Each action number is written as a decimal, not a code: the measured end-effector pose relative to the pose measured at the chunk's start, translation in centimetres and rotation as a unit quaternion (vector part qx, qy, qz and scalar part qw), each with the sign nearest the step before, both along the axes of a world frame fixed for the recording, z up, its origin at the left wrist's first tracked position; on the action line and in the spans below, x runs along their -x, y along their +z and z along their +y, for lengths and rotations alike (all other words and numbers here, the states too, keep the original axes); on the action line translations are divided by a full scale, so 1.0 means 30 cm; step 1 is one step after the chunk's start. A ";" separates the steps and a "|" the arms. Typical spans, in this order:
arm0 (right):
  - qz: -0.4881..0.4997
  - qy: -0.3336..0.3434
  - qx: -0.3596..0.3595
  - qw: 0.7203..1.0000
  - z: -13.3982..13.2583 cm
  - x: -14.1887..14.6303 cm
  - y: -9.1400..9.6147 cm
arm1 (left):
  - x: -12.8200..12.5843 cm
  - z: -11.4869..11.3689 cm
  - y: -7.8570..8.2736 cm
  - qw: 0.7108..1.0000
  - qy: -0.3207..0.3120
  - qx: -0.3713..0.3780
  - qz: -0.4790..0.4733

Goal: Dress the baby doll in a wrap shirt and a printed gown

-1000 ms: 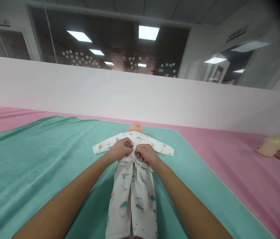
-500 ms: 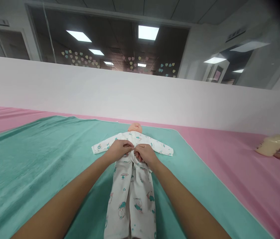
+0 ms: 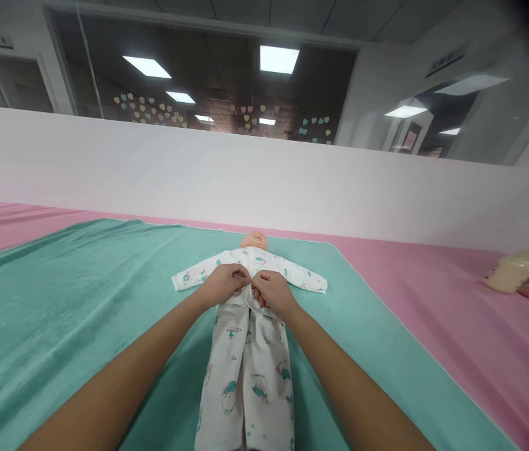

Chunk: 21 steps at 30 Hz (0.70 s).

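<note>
A baby doll (image 3: 254,240) lies on its back on a green blanket (image 3: 118,275), its head toward the wall. It wears a white printed baby jacket (image 3: 306,277) with the sleeves spread out, and white printed trousers (image 3: 229,376). My left hand (image 3: 226,283) and my right hand (image 3: 274,292) meet at the doll's middle, each pinching the front of the jacket near its lower edge. Both sets of fingertips are nearly touching. Whatever small fastening may be between them is hidden by the fingers.
Pink cloth (image 3: 442,282) shows around the green blanket. At the far right lies a pale yellow thing (image 3: 511,274) beside skin-coloured, limb-like shapes. A low white wall (image 3: 245,181) with glass above it stands behind the doll.
My two hands stay pinched at the jacket front, with the fingertips slightly closer together. The doll and blanket lie as before; the view has shifted very slightly.
</note>
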State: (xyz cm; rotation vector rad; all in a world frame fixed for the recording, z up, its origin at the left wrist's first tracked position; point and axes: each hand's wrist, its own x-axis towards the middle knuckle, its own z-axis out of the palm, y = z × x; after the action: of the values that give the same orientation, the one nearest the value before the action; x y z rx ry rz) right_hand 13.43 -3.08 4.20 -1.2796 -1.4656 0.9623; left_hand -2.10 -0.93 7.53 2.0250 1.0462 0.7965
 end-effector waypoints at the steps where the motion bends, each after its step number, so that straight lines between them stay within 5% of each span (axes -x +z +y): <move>1: -0.005 -0.002 -0.005 1.000 -0.001 0.002 0.000 | -0.001 0.002 -0.003 1.000 0.001 0.003 -0.008; 21: -0.102 -0.008 -0.028 0.994 -0.008 0.010 0.005 | -0.022 -0.002 0.000 0.985 0.000 0.122 -0.124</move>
State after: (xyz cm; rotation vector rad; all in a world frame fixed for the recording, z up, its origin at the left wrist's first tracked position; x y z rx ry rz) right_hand 13.13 -3.31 4.34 -1.3791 -1.6226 0.7930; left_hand -1.46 -1.01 7.54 1.6728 0.9496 0.8512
